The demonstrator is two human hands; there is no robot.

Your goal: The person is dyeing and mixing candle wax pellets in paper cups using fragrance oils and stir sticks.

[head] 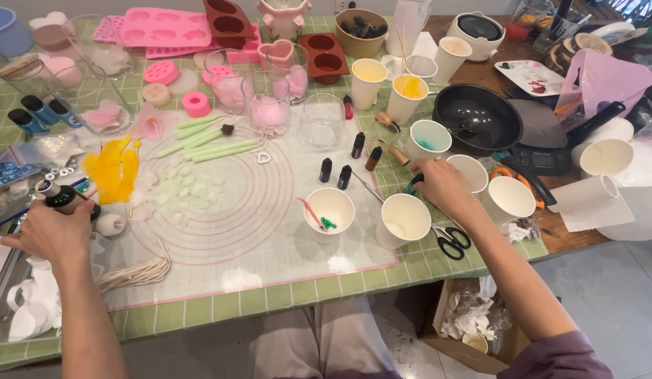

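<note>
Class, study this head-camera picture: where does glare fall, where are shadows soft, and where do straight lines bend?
Head view: daylight glare whitens the clear mat near its front edge; soft shadows lie beside the paper cups; the green checked tablecloth curves toward the corners from wide-lens distortion; both hands, left and right, look sharp.

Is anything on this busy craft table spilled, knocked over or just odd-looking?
Nothing looks spilled. Two small things stand out: a dark dropper bottle lies on its side beside the teal-stained paper cup, while its neighbours stand upright, and the black-handled scissors sit close to the table's front edge.
</note>
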